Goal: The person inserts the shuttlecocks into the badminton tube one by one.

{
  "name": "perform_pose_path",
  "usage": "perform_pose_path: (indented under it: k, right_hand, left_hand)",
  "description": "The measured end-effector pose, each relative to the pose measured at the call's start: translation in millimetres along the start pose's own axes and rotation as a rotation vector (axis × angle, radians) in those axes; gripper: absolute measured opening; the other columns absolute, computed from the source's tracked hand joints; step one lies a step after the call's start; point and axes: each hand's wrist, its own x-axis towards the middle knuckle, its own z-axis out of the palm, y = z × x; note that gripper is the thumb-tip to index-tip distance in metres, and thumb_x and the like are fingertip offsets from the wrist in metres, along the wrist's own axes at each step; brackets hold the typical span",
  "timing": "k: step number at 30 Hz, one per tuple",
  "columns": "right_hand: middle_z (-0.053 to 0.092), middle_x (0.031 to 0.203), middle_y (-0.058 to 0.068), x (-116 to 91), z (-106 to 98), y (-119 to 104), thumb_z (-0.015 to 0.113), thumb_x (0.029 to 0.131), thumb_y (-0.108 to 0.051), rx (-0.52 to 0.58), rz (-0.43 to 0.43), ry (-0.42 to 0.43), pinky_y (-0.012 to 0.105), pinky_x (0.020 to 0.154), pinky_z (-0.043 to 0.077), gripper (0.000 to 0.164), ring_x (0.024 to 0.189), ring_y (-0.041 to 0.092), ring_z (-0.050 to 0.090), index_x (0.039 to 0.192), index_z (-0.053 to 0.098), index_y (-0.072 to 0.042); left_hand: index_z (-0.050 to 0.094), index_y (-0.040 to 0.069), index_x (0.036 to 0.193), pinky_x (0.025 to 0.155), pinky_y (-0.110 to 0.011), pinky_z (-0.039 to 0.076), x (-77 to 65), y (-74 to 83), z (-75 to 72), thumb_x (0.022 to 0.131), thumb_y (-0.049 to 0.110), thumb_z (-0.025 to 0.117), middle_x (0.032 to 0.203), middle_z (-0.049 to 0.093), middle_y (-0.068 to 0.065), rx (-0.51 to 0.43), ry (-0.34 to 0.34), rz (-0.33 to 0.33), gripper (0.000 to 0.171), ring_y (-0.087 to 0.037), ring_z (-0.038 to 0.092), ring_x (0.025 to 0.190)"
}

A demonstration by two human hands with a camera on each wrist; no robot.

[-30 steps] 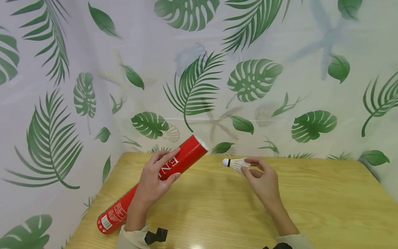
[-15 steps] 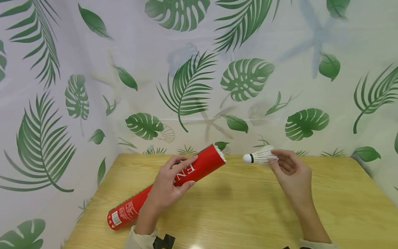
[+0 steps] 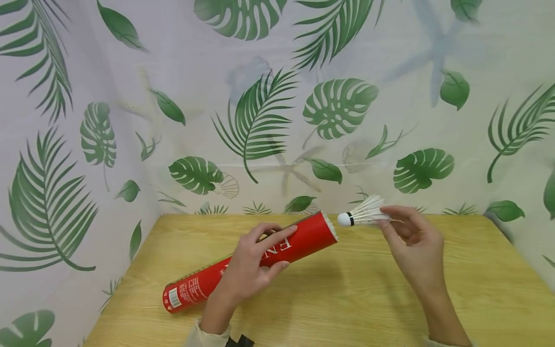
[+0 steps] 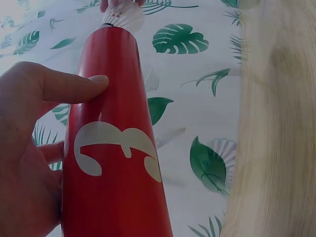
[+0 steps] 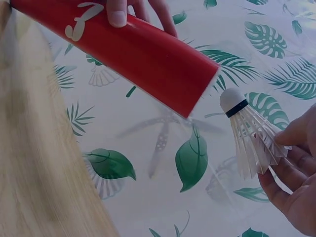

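Note:
A red shuttlecock tube slants up to the right in the head view, its far end raised above the table. My left hand grips it around the middle; thumb and fingers also show against the tube in the left wrist view. White shows at the tube's raised mouth. Just right of that mouth is a white shuttlecock, its cork toward the tube and a small gap between them. My right hand pinches the feather skirt between thumb and fingers. In the right wrist view the shuttlecock has a dark band below its cork.
A wooden table lies under both hands. Behind it and at the left hangs a white sheet printed with green leaves. The tube's lower end, with a barcode, is at the table's left side.
My left hand has moved right with the tube, which now lies less steeply. My right hand has carried the shuttlecock right. In the last half second the tube's mouth has come closer to the cork.

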Motion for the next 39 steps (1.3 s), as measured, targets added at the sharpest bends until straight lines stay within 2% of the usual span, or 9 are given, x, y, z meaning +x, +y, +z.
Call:
perform_pose_path:
  k: [4,8,21,29,32,39]
  right_hand:
    - [0.072,0.108,0.003,-3,5,-1,0.069,0.089,0.015,-0.029,-0.036,-0.047,0.017,0.086,0.054,0.026,0.093,0.006,0.073,0.113,0.071,0.005]
    - [0.071,0.11,0.008,-8,13,0,0.068,0.09,0.014,-0.048,-0.056,-0.099,0.017,0.087,0.054,0.028,0.095,0.006,0.071,0.114,0.072,0.002]
    - [0.069,0.116,0.01,-18,29,-1,0.065,0.09,0.018,0.008,-0.085,-0.206,0.021,0.091,0.054,0.031,0.102,0.01,0.069,0.114,0.071,0.0]
    - [0.071,0.109,0.015,-22,35,1,0.063,0.089,0.021,0.057,-0.102,-0.243,0.022,0.087,0.056,0.029,0.099,0.009,0.071,0.111,0.071,0.003]
    - [0.071,0.108,0.016,-21,36,1,0.063,0.089,0.021,0.078,-0.118,-0.272,0.022,0.088,0.056,0.029,0.1,0.01,0.071,0.112,0.07,0.003]
    - [0.072,0.111,0.014,-20,33,-1,0.062,0.091,0.018,0.09,-0.098,-0.325,0.024,0.086,0.057,0.031,0.1,0.012,0.072,0.116,0.07,0.0]
  left_hand:
    - [0.058,0.035,0.146,0.092,-0.042,0.056,0.6,3.4,3.5,0.086,0.021,0.084,0.135,0.056,0.0,0.017,0.0,0.025,0.066,-0.019,0.054,0.121]
    - [0.057,0.037,0.146,0.093,-0.043,0.055,0.8,6.1,5.0,0.086,0.021,0.084,0.136,0.055,0.001,0.016,-0.006,0.014,0.068,-0.018,0.053,0.122]
    - [0.055,0.04,0.147,0.096,-0.048,0.05,1.7,14.9,7.5,0.086,0.021,0.084,0.137,0.054,0.004,0.041,-0.017,-0.007,0.07,-0.016,0.052,0.121]
    - [0.056,0.042,0.146,0.097,-0.051,0.048,-2.7,13.2,8.7,0.084,0.019,0.085,0.137,0.054,0.006,0.011,-0.008,-0.027,0.072,-0.016,0.051,0.123]
    - [0.056,0.042,0.146,0.098,-0.051,0.048,-2.6,13.1,8.9,0.084,0.019,0.085,0.137,0.054,0.005,0.016,-0.002,-0.022,0.072,-0.016,0.051,0.123]
    - [0.056,0.042,0.146,0.098,-0.05,0.049,-1.3,12.3,9.0,0.084,0.019,0.085,0.138,0.054,0.006,0.003,-0.011,-0.01,0.072,-0.015,0.05,0.125]
